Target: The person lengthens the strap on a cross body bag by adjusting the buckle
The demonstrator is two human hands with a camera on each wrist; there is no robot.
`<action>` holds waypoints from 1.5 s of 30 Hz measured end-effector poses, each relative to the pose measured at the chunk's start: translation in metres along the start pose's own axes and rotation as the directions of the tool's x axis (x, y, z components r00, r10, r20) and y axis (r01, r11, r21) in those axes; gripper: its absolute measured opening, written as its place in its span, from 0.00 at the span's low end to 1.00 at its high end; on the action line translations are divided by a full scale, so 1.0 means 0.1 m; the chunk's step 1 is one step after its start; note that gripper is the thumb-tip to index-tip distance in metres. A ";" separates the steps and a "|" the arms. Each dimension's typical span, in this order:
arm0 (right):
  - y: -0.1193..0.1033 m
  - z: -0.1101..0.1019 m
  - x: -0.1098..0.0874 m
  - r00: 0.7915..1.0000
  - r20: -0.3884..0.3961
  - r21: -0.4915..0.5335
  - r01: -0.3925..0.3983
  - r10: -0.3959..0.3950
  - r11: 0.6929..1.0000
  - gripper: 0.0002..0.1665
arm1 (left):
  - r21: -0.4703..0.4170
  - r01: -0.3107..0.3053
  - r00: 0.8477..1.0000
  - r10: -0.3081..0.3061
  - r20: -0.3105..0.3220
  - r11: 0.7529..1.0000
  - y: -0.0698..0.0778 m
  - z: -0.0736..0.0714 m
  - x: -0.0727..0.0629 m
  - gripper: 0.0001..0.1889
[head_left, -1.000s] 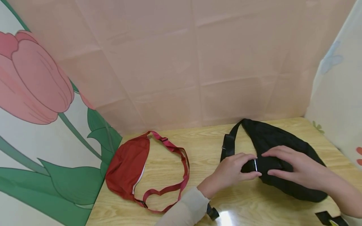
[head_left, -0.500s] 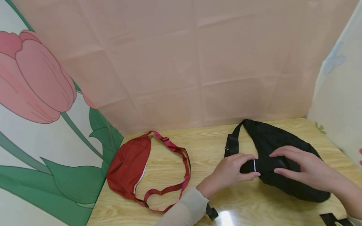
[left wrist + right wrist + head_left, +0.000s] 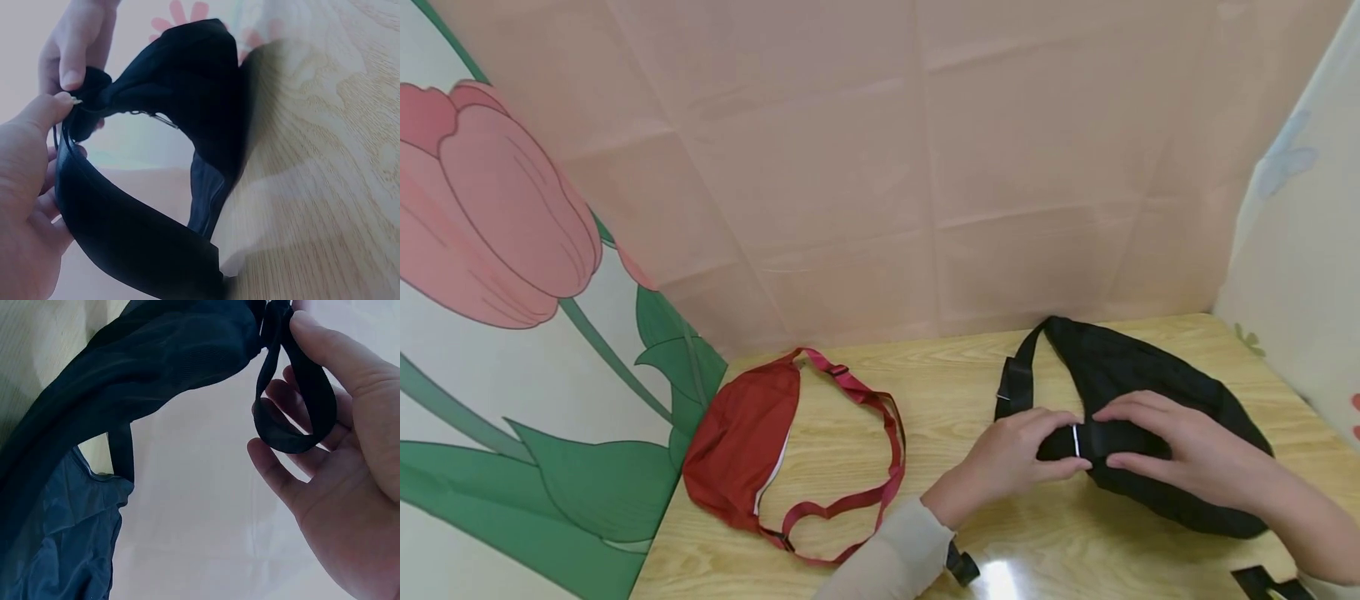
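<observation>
A black sling bag (image 3: 1150, 362) lies on the right side of the table. Over it, my left hand (image 3: 1000, 454) pinches the black webbing strap at a slider with a pale metal edge (image 3: 1076, 440); in the left wrist view the thumb sits right at this slider (image 3: 76, 100). To the right, my right hand (image 3: 1195, 454) pinches the folded part of the strap (image 3: 1127, 439) between thumb and fingers. In the right wrist view that strap (image 3: 322, 400) hangs as a loop in front of the curled fingers. The lower fingers of the right hand are hidden in the head view.
A red sling bag (image 3: 745, 450) with its strap (image 3: 891, 433) in a loop lies at the left on the wooden table (image 3: 955, 383). A black strap end with a buckle (image 3: 962, 565) lies by the left sleeve. A pink sheet (image 3: 850, 167) hangs behind.
My right hand slid a little to the right along the strap, then came back left close to the slider. The left hand has kept its hold in place.
</observation>
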State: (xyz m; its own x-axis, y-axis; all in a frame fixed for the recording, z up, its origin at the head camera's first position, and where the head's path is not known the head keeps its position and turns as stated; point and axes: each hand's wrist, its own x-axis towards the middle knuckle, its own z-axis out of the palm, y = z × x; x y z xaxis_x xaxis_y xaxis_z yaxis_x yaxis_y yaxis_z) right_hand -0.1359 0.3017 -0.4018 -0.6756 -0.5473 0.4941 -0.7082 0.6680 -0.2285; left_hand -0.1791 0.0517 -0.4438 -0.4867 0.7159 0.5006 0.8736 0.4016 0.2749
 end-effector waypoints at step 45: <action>-0.04 0.00 0.02 0.998 0.052 0.000 -0.031 0.031 1.000 0.32 | -0.020 0.082 0.993 -0.080 0.090 0.996 -0.01 -0.03 -0.07 0.27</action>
State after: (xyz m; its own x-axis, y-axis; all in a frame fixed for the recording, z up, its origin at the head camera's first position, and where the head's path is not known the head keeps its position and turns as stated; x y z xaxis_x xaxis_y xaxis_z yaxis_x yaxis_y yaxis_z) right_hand -0.1343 0.2982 -0.4000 -0.7071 -0.5518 0.4422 -0.6868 0.6846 -0.2441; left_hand -0.1770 0.0446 -0.4452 -0.5535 0.7301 0.4007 0.8305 0.4479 0.3312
